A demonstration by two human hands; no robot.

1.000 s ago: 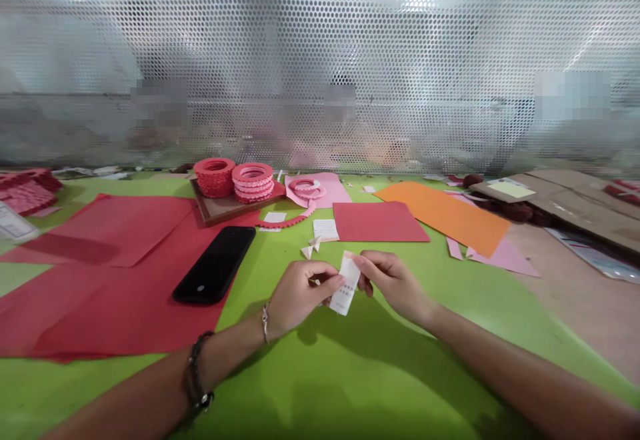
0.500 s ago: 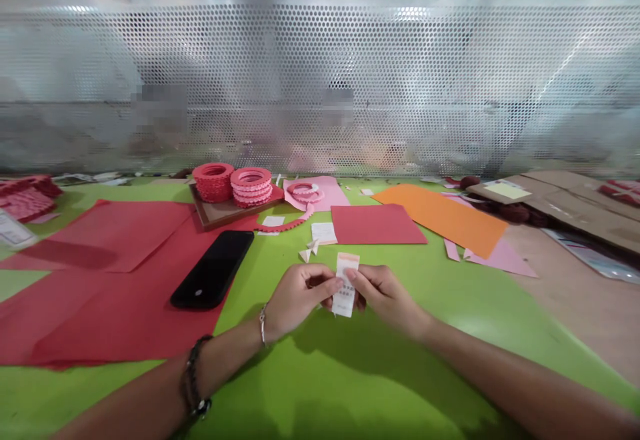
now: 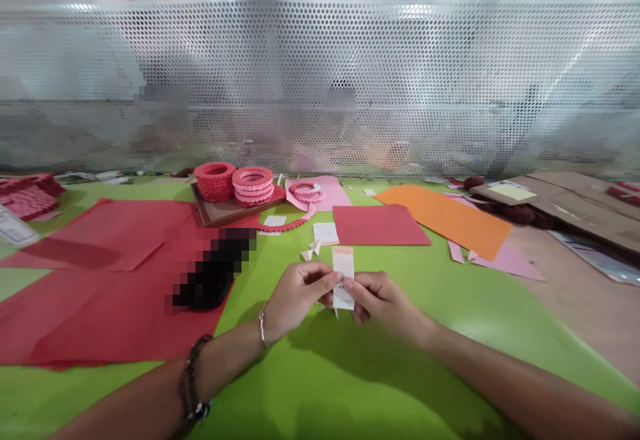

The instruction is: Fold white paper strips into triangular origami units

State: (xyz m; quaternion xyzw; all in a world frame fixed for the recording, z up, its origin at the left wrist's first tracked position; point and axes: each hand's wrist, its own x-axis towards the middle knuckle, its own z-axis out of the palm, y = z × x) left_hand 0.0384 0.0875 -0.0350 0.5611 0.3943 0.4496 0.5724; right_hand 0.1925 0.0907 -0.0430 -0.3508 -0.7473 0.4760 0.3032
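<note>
Between my two hands, above the green table [image 3: 320,387], is a small white paper strip [image 3: 343,260] with an orange band at its top. My left hand [image 3: 300,297] pinches it from the left, thumb on its front face. From the right, my right hand [image 3: 383,300] grips the same strip, its thumb close to the left thumb. The other fingers are bent behind the paper and partly hidden. A thin white point shows below the left fingers. Just beyond lie small folded white scraps [image 3: 311,251] and a white paper square [image 3: 325,233].
A red sheet [image 3: 383,225] and an orange sheet [image 3: 450,220] lie ahead. Stacked red and pink rings [image 3: 253,187] stand on a brown board [image 3: 220,215]. Large red sheets [image 3: 125,313] and a pixelated black phone [image 3: 215,273] are left, cardboard [image 3: 575,203] right. A perforated metal screen [image 3: 320,80] spans the back.
The strip has turned slightly and shifted up a little in my fingers. The thumbs have come closer together over its middle, covering the print. Both hands still hold it.
</note>
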